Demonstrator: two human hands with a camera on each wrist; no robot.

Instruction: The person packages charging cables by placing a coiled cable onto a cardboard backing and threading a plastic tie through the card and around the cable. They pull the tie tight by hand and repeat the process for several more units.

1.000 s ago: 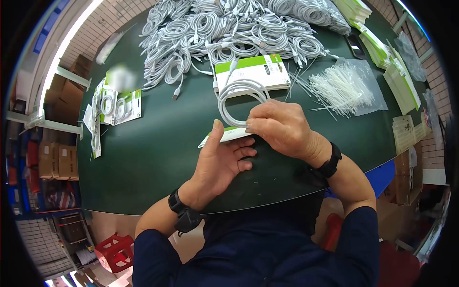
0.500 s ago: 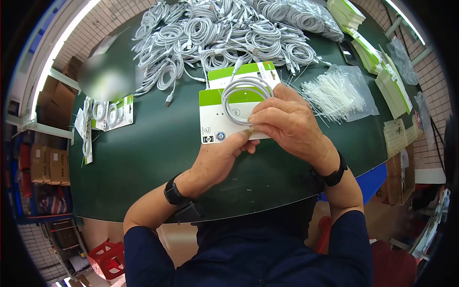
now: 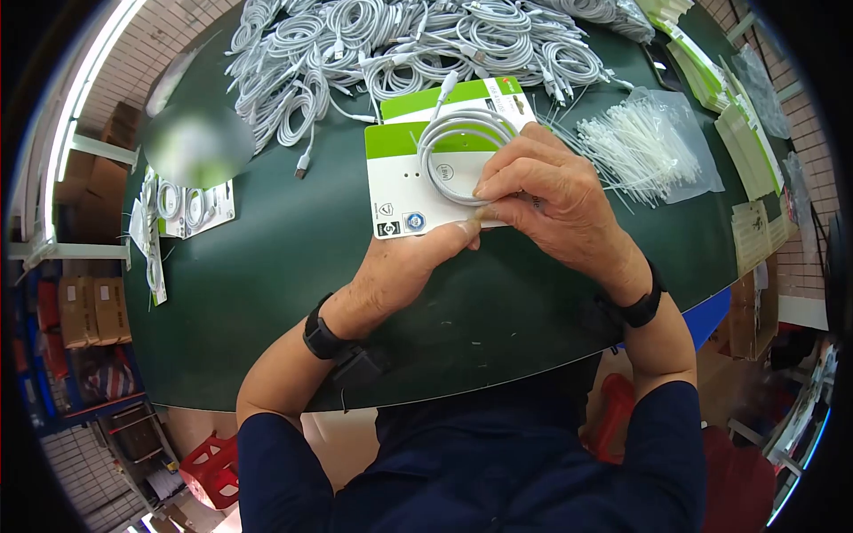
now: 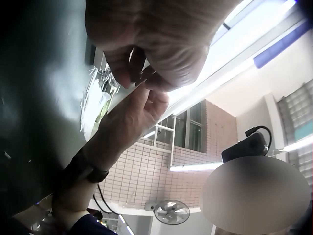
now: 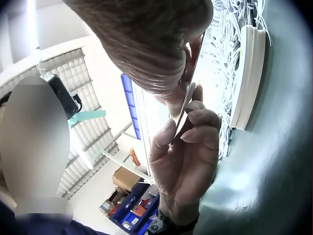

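Observation:
A green and white card [image 3: 391, 182] is held upright-facing above the table, a coiled white cable [image 3: 429, 164] lying against its front. My left hand [image 3: 400, 266] pinches the card's lower edge, thumb in front and fingers behind. With thumb and fingers my right hand [image 3: 560, 191] pinches the coil at its lower right, over the card. One cable plug [image 3: 448, 86] sticks up above the card. In the right wrist view the left hand [image 5: 186, 152] grips the thin card edge [image 5: 186, 103]. The left wrist view shows the right hand [image 4: 124, 122] touching close to the left fingertips.
Behind the card lies a stack of cards [image 3: 502, 87]. A heap of coiled cables [image 3: 391, 40] spreads along the far side. White zip ties [image 3: 631, 151] on a plastic bag are at right, more cards [image 3: 746, 151] beyond. Carded cables [image 3: 191, 209] lie at left.
The card has turned from nearly edge-on to face the head camera, behind the coil. My left hand has gone from loosely spread under it to pinching its lower edge.

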